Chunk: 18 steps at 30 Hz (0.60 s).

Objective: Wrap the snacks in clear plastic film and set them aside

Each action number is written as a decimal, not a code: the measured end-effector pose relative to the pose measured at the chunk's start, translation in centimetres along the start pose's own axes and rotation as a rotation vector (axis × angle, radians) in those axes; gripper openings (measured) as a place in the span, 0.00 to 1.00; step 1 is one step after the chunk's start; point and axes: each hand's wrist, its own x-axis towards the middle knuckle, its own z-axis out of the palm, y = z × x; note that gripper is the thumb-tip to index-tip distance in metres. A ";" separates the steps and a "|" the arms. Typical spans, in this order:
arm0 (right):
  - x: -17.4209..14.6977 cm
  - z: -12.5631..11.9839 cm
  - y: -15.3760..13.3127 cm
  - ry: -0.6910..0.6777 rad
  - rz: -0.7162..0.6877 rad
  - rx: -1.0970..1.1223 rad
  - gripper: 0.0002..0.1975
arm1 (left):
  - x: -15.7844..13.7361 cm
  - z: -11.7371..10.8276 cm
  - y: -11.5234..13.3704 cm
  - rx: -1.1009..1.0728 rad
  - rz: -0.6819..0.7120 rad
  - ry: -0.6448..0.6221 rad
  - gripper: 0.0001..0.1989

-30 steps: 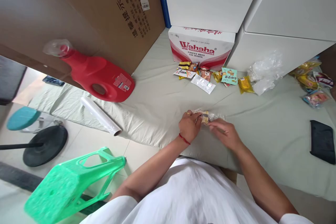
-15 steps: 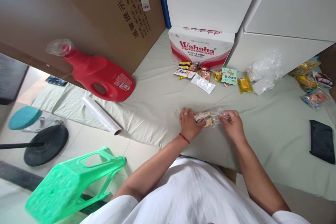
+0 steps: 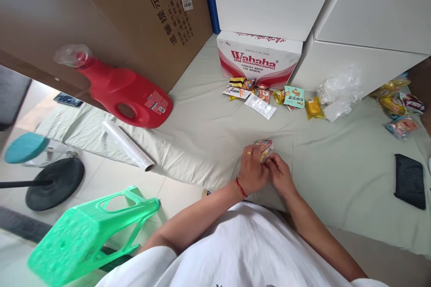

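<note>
Over the pale cloth, both hands hold a wrapped bundle.

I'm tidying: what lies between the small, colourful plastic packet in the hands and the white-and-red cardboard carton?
The head view shows a flat white rectangular packet and other small packets, on pale green cloth.

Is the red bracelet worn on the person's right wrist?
No, the red bracelet circles the wrist of the left hand, which holds a small wrapped packet.
</note>
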 end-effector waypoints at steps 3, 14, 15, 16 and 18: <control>-0.5 0.2 0.3 0.027 0.139 0.369 0.18 | -1.4 0.0 0.3 -0.078 0.048 0.010 0.38; 0.4 1.2 0.2 0.223 0.273 0.377 0.27 | -4.4 1.5 -0.4 -0.174 0.060 -0.237 0.35; 0.5 1.3 0.4 0.215 0.263 0.363 0.26 | -4.3 1.3 -0.4 -0.189 0.061 -0.256 0.33; 0.5 1.3 0.5 0.210 0.248 0.352 0.25 | -4.2 1.0 -0.5 -0.206 0.064 -0.277 0.31; 0.7 1.1 0.8 0.235 0.207 0.341 0.24 | -4.2 -0.1 -0.6 -0.232 0.058 -0.320 0.29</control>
